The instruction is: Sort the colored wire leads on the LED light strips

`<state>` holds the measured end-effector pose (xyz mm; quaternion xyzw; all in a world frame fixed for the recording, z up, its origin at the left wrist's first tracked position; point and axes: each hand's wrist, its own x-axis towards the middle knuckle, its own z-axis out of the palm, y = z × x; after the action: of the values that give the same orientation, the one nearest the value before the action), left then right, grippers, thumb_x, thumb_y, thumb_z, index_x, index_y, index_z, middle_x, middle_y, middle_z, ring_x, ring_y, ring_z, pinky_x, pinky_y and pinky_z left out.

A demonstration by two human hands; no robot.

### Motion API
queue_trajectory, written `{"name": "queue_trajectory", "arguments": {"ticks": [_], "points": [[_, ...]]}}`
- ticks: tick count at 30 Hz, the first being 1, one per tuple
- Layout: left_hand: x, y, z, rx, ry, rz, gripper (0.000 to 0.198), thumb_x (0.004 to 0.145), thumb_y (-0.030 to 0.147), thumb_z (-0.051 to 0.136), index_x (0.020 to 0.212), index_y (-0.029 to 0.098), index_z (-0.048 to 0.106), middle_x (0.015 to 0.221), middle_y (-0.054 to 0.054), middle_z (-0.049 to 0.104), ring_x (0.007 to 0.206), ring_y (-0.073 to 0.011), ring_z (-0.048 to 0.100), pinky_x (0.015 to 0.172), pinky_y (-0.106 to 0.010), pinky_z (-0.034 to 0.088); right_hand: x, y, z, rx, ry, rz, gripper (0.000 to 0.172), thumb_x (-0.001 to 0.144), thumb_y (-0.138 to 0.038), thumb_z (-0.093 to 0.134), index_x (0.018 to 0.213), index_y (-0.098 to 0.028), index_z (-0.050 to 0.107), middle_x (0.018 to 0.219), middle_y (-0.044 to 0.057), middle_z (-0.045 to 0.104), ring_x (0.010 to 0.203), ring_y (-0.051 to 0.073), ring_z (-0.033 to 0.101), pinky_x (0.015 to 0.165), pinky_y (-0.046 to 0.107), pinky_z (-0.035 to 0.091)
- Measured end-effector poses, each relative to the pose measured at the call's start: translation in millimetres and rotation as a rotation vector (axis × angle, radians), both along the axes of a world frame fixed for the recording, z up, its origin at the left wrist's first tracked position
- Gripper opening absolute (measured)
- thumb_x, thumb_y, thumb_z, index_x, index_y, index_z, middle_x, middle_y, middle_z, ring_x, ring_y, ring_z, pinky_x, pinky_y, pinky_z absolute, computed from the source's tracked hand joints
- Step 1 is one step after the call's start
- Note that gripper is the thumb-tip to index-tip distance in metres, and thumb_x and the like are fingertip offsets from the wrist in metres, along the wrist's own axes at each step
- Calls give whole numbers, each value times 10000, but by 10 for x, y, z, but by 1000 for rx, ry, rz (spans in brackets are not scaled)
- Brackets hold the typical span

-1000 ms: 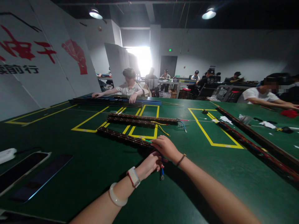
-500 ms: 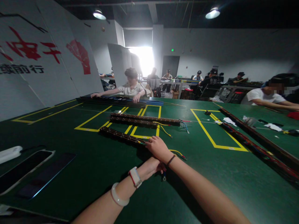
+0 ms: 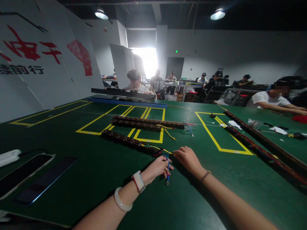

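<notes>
A long dark strip assembly [image 3: 127,138] with colored wires at its near end lies on the green table. From that end a yellow cable [image 3: 165,150] runs into the fingertips of my right hand [image 3: 189,160], which are pinched together on it. My left hand [image 3: 157,168] is just below the strip's end, fingers curled about a blue cable [image 3: 168,166]. The blue cable's ring terminal [image 3: 167,183] hangs past those fingers. A short red wire [image 3: 157,154] bends beside the strip. The tip of the yellow cable is hidden by my right hand.
Beyond lie more strips [image 3: 144,123] with loose cable ends. Long wired strips [image 3: 261,150] and scraps occupy the right side. Phones [image 3: 48,180] rest at left. Across the table a person [image 3: 134,83] sits behind a raised black bar [image 3: 122,93]; another person [image 3: 271,97] works at right.
My right hand has moved right off the strip's end, along the yellow cable. My left hand has shifted slightly upward, no longer beneath it. The black bar across the table has been raised.
</notes>
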<state>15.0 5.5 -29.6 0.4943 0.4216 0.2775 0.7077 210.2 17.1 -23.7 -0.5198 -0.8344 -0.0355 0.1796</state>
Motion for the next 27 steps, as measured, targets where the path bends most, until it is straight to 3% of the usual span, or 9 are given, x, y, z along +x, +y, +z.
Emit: {"name": "queue_trajectory", "arguments": {"ticks": [4,9,13,19,23,27], "points": [[-44,25,10,72,112,-48,95,885,239,425,914,149,436,862,-93,669,457,-53,524,403,-177,307,7,18,-92,-49,53,-19,186,930,-272,521,958,-223,699,888,43,638,845,169,554,764,275,392],[-119,77,33,264,283,-105,309,874,447,441,866,144,507,651,5,600,388,-44,393,391,-181,254,-32,90,-146,-30,108,-33,156,910,-259,555,906,-204,700,850,42,624,827,166,550,753,261,390],[-190,109,141,515,487,-166,316,875,427,442,759,151,540,562,18,555,500,-93,507,514,-201,360,-7,113,-175,-2,113,-41,142,904,-263,567,891,-208,697,847,38,630,818,166,551,741,264,380],[-262,68,291,981,940,-302,296,901,344,419,697,175,551,640,-27,608,610,-168,585,586,-255,374,17,130,-180,-1,143,-77,139,902,-266,572,884,-208,698,853,39,635,832,168,559,744,262,375],[-252,42,336,1124,1081,-431,294,926,311,376,780,169,589,708,-62,646,665,-203,624,623,-282,410,12,144,-193,-7,158,-87,145,901,-276,574,878,-200,696,853,39,633,829,170,555,742,262,371],[-246,51,343,1196,1123,-479,302,933,296,365,820,156,607,757,-87,666,694,-213,637,639,-291,429,13,153,-208,-7,153,-92,146,900,-278,575,883,-197,695,866,40,632,835,169,552,748,261,369]]}}
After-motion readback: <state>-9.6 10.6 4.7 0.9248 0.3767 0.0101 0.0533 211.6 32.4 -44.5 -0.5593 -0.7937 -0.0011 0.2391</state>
